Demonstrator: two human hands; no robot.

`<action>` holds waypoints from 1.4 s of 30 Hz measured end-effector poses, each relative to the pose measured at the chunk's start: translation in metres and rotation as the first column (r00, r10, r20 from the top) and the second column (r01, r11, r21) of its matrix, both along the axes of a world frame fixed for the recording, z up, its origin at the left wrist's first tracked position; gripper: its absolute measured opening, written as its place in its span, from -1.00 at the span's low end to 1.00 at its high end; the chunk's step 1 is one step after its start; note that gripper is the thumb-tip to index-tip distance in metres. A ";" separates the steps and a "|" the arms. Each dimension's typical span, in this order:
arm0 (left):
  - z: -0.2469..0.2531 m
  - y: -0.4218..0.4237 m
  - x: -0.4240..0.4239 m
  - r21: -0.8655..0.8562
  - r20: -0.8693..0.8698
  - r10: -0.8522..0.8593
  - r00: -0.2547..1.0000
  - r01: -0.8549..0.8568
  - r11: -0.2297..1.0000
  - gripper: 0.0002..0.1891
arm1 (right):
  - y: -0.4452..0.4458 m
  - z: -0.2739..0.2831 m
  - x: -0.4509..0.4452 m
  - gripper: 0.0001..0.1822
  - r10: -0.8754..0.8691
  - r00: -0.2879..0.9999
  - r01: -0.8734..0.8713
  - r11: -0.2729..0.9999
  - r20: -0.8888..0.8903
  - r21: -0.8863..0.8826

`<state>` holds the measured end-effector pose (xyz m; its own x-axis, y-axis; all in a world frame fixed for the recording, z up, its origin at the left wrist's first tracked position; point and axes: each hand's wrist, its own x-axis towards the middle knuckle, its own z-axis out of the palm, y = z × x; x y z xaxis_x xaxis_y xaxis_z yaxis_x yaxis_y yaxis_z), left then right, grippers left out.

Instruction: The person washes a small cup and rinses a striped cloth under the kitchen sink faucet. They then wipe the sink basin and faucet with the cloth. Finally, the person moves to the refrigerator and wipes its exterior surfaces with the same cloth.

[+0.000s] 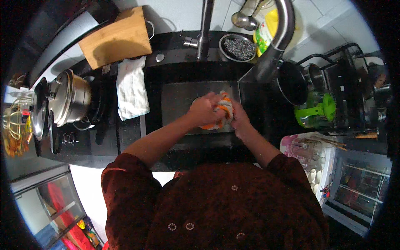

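Note:
Both my hands grip an orange-and-white cloth [227, 107] over the sink [175, 100]. My left hand [204, 109] is closed around the cloth from the left, its fingers bunching it. On the other side my right hand [240, 115] holds the right edge of the same cloth. A lower fold of the cloth hangs out beneath my left hand. Above the sink's back edge stands a metal faucet [203, 34]. The fingers partly hide the cloth, so its full shape cannot be seen.
Left of the sink lies a folded white cloth [132, 90], below a wooden cutting board [117, 37]. A steel pot [70, 97] sits on the stove. Behind the sink is a bowl with a steel scourer [239, 48]. A dark pan [292, 82] and a green-lidded container [315, 109] stand right.

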<state>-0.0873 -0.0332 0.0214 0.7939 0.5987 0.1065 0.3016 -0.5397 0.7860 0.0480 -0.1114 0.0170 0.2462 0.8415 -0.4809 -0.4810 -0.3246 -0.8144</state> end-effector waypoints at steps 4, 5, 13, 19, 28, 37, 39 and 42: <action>-0.012 0.057 0.005 0.011 0.370 0.169 0.913 -0.186 0.982 -0.32 | 0.018 0.014 0.021 -0.70 -0.158 0.988 0.157 0.984 -0.002 0.087; -0.001 0.073 0.008 -0.270 0.305 0.367 0.879 -0.290 0.918 -0.29 | 0.019 0.013 0.030 -0.72 -0.204 0.979 0.198 0.969 0.028 0.151; 0.016 0.205 0.020 0.025 0.125 0.615 0.779 -0.622 0.783 -0.51 | 0.006 0.007 0.051 -0.77 -0.093 0.925 0.009 0.974 0.369 0.224; -0.004 0.223 0.009 0.094 0.047 0.660 0.750 -0.661 0.744 -0.65 | 0.005 0.018 0.055 -0.82 -0.133 0.889 0.023 0.969 0.439 0.246; -0.012 0.232 0.005 -0.382 0.297 0.533 0.792 -0.413 0.826 -0.61 | 0.007 0.017 0.064 -0.84 -0.176 0.848 0.055 0.967 0.500 0.248; -0.093 0.117 0.022 -0.585 -0.259 0.477 0.840 -0.529 0.615 -0.47 | 0.009 -0.012 0.071 -0.76 -0.219 0.838 0.073 0.953 0.500 0.295; -0.064 0.044 0.042 -0.889 -0.212 0.229 0.950 -0.285 0.359 -0.49 | 0.009 -0.022 0.070 -0.73 -0.241 0.850 0.117 0.953 0.469 0.278; -0.037 0.010 0.062 -0.989 0.013 0.158 0.987 -0.011 0.150 -0.51 | 0.009 -0.021 0.066 -0.70 -0.225 0.874 0.138 0.965 0.431 0.224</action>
